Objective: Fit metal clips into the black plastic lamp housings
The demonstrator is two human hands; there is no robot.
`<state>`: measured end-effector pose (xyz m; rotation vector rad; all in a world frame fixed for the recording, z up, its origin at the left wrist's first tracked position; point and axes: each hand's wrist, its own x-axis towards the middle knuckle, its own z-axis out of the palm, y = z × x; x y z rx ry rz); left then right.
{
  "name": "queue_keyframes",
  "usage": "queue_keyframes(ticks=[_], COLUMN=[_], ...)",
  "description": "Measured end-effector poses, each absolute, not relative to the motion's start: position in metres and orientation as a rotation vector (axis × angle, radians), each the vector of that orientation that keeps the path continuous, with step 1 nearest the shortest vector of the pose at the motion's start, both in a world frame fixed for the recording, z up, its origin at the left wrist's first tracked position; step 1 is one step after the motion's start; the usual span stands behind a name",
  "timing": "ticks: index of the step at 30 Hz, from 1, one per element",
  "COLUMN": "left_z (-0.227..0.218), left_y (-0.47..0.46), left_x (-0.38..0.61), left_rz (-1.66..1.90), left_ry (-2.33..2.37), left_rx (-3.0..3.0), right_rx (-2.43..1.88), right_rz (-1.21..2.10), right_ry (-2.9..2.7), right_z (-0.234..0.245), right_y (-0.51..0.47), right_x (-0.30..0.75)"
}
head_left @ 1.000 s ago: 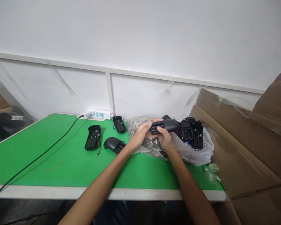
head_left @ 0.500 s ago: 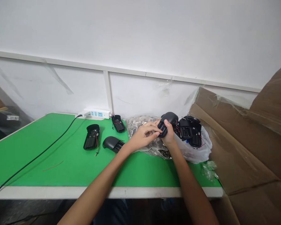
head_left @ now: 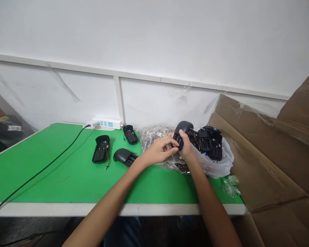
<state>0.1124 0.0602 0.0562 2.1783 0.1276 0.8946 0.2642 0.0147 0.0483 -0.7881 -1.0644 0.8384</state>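
My right hand [head_left: 186,146] grips a black plastic battery housing [head_left: 183,127], its rounded end up and its slotted battery compartment facing me. At the lower end, the thumb and fingers of my left hand [head_left: 158,150] close on the compartment's edge. Any small part between those fingertips is hidden. Beneath and behind both hands lies a clear plastic bag [head_left: 150,135] full of small metal pieces. Just right of them, more black housings [head_left: 205,140] with thin red and black wires are piled on a white plastic bag [head_left: 225,166].
On the green tabletop [head_left: 74,185] lie a wired housing [head_left: 101,151], a face-down housing [head_left: 123,156] and another housing [head_left: 130,134]. A power strip [head_left: 109,123] with a black cable [head_left: 46,167] sits by the wall. Cardboard [head_left: 260,154] stands along the right edge.
My left fingers have shifted slightly at the housing's lower end. The held housing has turned a little more upright. Elsewhere, things lie as before, apart from a slight camera movement.
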Motion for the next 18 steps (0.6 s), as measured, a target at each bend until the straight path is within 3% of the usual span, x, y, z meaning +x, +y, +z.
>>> queue_keyframes(ticks=[18], left_z=[0.047], left_y=[0.054], left_x=[0.115], left_rz=[1.025], left_ry=[0.074], left_rx=[2.382], right_rx=[-0.842], right_rz=[0.782], right_ry=[-0.947], right_z=[0.047], right_y=[0.018], right_x=[0.265])
